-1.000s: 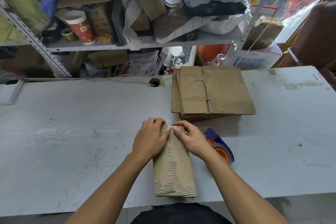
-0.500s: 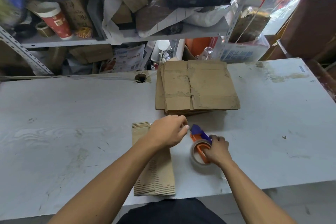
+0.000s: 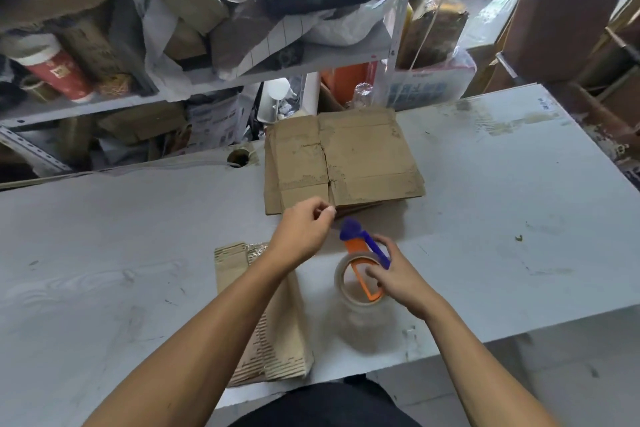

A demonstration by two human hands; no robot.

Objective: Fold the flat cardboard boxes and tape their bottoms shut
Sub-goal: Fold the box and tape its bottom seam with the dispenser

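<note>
A narrow folded cardboard box (image 3: 277, 333) lies flat on the grey table (image 3: 104, 253) in front of me, partly under my left forearm. My right hand (image 3: 398, 274) grips the orange and blue tape dispenser (image 3: 363, 253) with its clear tape roll (image 3: 353, 281), lifted just above the table. My left hand (image 3: 301, 236) pinches the end of the clear tape at the dispenser's blue tip and holds it up. A stack of flat cardboard boxes (image 3: 346, 163) lies beyond both hands at the table's far edge.
Cluttered metal shelves (image 3: 242, 76) with boxes, bags and a red cup stand behind the table. A round hole (image 3: 238, 158) sits in the table left of the stack. The table's right corner (image 3: 540, 97) meets brown furniture.
Both hands left the folded box. My right hand picked up the tape dispenser and raised it. My left hand moved to the dispenser's tip and took the tape end.
</note>
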